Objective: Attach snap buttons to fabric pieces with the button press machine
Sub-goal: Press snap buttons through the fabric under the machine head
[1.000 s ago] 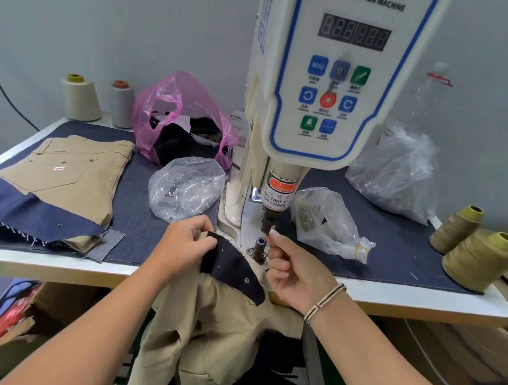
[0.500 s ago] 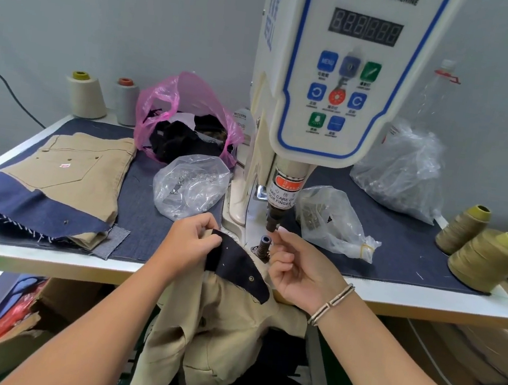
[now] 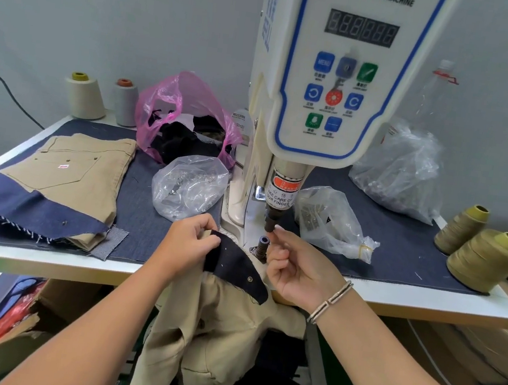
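The left hand (image 3: 187,241) pinches the soft, floppy fabric (image 3: 234,263) by its dark edge, while the right hand (image 3: 297,271) fingers curl at the press (image 3: 270,220), maybe holding a tiny button.

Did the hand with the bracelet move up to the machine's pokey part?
Yes, a little. The right hand has lifted its fingertips from beside the lower die up to the punch tip.
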`<state>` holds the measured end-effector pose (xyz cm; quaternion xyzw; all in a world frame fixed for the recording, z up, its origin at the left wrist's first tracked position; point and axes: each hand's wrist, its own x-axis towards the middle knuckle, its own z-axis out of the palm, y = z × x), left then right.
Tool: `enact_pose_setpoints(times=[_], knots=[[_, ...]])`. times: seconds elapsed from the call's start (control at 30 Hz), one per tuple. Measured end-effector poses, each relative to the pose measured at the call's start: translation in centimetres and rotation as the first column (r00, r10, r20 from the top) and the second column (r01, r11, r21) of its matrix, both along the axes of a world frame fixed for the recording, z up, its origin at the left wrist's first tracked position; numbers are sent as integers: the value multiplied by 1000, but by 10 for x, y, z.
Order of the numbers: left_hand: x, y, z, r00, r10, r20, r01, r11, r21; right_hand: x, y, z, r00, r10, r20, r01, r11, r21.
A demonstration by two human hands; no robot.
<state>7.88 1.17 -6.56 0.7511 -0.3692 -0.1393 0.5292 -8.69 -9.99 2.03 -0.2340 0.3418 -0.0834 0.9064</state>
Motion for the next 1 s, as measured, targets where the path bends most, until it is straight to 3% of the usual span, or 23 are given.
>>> enact_pose_setpoints(times=[0.33,0.47,0.57,0.63,0.67,0.7,0.73,0.77,0.8,0.83,0.87,0.9,0.97,1.0], knots=[[-2,1,3,1000,4,-4,-4,1000,-9,2,10,9,993,-120,-5,120,987,104],[-4,2,6,1000,8,-5,-8,1000,-2,0,35,4,980,-182,85,162,966,200],[-6,3,10,1000,16,17,-17,999,38,19,69,-2,994,-15,110,12,1000,29],[-9,2,16,997,39,-67,-37,998,41,49,80,1,994,92,52,-72,949,-307],[-10,2,17,996,39,-77,-36,998,45,69,80,3,993,116,-6,-99,826,-555],[-12,2,19,999,34,-37,-32,998,53,89,77,6,989,120,-84,-139,595,-791],[-13,3,20,1000,21,23,-22,998,51,108,71,9,978,112,-175,-200,273,-941],[-14,4,20,998,13,66,-15,999,35,126,64,9,957,82,-278,-274,-55,-960],[-15,5,21,997,14,75,-15,1000,11,144,56,8,913,31,-406,-376,-321,-869],[-15,6,21,998,18,62,-19,1000,6,160,49,6,846,-37,-532,-478,-494,-726],[-16,6,20,998,19,53,-19,1000,12,175,43,2,764,-109,-635,-567,-582,-583],[-17,6,19,999,20,46,-22,999,35,188,39,-3,677,-160,-718,-642,-605,-471],[-15,5,19,998,8,56,-12,997,75,208,36,-11,549,-205,-810,-731,-587,-347],[-13,4,19,999,9,40,-12,997,78,218,35,-15,537,-222,-814,-742,-583,-331]])
